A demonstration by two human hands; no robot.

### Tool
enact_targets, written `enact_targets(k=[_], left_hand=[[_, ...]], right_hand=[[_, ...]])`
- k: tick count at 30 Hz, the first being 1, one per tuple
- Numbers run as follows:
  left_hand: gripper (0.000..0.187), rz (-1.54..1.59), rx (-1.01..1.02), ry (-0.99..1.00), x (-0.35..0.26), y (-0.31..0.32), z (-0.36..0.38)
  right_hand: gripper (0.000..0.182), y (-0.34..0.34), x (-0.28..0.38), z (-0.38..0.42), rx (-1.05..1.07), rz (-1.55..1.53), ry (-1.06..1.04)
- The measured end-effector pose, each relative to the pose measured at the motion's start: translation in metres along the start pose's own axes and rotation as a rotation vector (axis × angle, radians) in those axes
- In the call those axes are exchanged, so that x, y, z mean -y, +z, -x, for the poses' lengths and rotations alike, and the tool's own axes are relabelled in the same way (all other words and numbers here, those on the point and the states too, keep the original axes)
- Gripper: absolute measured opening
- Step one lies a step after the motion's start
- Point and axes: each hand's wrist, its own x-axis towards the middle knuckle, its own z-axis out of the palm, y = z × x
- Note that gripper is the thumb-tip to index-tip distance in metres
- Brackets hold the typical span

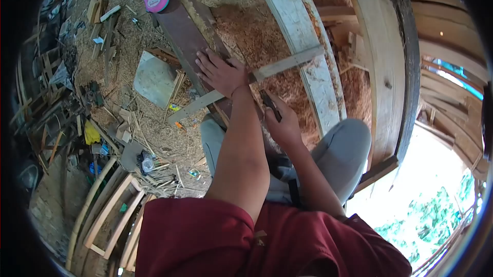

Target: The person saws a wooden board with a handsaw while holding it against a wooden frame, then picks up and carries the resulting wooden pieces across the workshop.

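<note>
My left hand [222, 74] lies flat with its fingers spread on a dark brown board [181, 33]. A thin wooden strip [290, 62] crosses the board and passes under my left wrist. My right hand [285, 125] is closed around a slim dark tool [270, 105], whose exact kind I cannot make out. The tool's upper end points toward the strip, just right of my left wrist. At the board's far end sits a pink and teal tape measure [156, 0].
A pale painted plank [287, 7] and a broad timber [382, 66] stand to the right. Sawdust, wood scraps and a whitish flat panel [154, 79] cover the ground at left. Wooden frames [110, 220] lie at lower left. My bent knee [343, 146] is beside my right hand.
</note>
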Motion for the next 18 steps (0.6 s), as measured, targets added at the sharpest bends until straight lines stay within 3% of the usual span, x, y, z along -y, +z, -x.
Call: enact_targets(k=[3, 6, 9, 15, 18], left_hand=[[0.076, -0.005, -0.009, 0.000, 0.000, 0.003, 0.000], [0.072, -0.005, -0.034, 0.015, 0.001, 0.005, 0.001], [0.076, -0.025, -0.019, 0.022, 0.000, 0.002, 0.000], [0.071, -0.019, -0.059, 0.058, 0.006, 0.010, 0.000], [0.070, -0.035, -0.061, 0.068, 0.008, 0.011, 0.001]], right_hand=[[0.047, -0.026, 0.010, 0.048, 0.019, -0.123, 0.020], [0.049, -0.022, -0.009, 0.041, -0.032, -0.057, -0.166], [0.048, 0.000, 0.020, -0.010, 0.036, -0.063, 0.085], [0.046, -0.026, 0.007, 0.057, 0.000, -0.118, -0.001], [0.047, -0.017, -0.001, 0.044, -0.005, -0.026, -0.032]])
